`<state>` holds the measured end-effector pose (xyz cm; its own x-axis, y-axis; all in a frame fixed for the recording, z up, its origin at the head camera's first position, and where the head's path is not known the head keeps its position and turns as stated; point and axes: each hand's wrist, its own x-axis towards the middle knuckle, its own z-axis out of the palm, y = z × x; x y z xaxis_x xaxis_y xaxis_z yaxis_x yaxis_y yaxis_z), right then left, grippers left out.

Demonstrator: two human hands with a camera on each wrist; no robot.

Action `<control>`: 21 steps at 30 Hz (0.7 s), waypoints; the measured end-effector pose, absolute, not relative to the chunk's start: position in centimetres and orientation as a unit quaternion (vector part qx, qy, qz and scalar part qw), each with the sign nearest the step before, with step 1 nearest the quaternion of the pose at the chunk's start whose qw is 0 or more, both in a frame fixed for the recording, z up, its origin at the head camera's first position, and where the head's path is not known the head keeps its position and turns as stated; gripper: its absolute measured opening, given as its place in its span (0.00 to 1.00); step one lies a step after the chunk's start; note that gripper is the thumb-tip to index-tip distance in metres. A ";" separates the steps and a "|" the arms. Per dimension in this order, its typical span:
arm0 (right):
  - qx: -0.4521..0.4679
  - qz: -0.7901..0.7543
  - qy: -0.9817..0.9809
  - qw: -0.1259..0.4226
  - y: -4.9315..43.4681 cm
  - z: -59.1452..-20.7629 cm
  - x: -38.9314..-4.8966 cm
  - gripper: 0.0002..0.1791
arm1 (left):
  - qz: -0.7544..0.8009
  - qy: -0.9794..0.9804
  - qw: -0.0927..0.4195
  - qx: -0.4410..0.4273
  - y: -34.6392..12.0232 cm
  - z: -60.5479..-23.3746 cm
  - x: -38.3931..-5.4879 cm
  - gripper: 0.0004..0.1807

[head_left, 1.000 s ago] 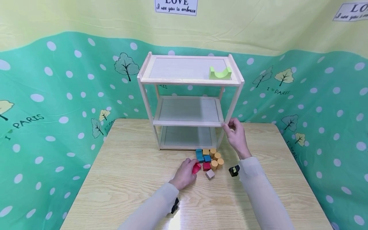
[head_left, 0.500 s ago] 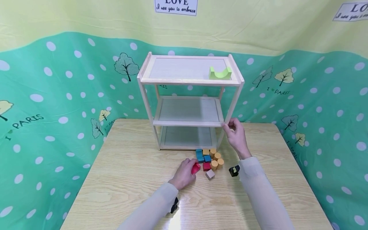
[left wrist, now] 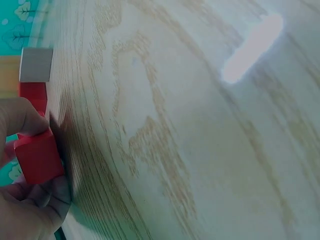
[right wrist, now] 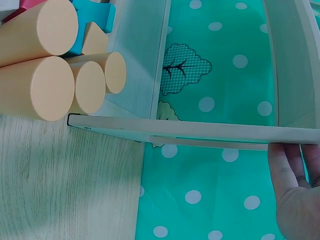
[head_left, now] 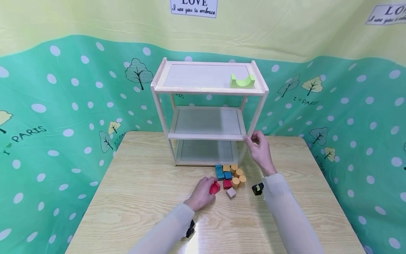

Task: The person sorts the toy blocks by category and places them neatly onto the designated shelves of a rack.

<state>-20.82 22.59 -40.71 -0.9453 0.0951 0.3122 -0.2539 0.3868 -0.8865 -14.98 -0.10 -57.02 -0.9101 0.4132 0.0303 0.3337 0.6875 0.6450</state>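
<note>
My left hand (head_left: 200, 194) pinches a red block (head_left: 215, 188) between thumb and fingers, low over the table at the left of a block cluster. In the left wrist view, one flat face of this red block (left wrist: 40, 157) shows between the fingertips. My right hand (head_left: 261, 151) grips the right front post of a pale wooden three-tier shelf (head_left: 207, 136) at middle-shelf height, thumb in front. In the right wrist view its fingers (right wrist: 282, 167) lie against that post (right wrist: 215, 131). A second red block (head_left: 227, 184) sits just right of the held one.
Beside the shelf's front foot stand several orange cylinders (head_left: 235, 182), a blue cube (head_left: 228, 175), a blue curved block (head_left: 219, 172), an orange block (head_left: 226, 168) and a greyish cube (head_left: 231, 193). A green arch block (head_left: 242, 82) rests on the top shelf. Patterned cloth hangs behind.
My left hand has drawn slightly left and toward me with the red block, which has turned a little in the fingers. The right hand stays on the shelf post.
</note>
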 end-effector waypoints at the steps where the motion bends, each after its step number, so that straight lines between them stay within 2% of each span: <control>1: 0.047 0.553 -0.817 0.158 22.6 -40.7 -20.8 0.13 | 0.340 0.916 0.060 0.205 -0.1 -57.0 -14.9 0.32; 12: 0.053 0.560 -0.811 0.158 22.4 -41.1 -20.7 0.12 | 0.344 0.911 0.064 0.218 -1.0 -56.5 -14.2 0.33; 21: 0.056 0.555 -0.814 0.163 22.6 -40.7 -20.7 0.12 | 0.335 0.907 0.046 0.252 -1.4 -53.9 -14.7 0.31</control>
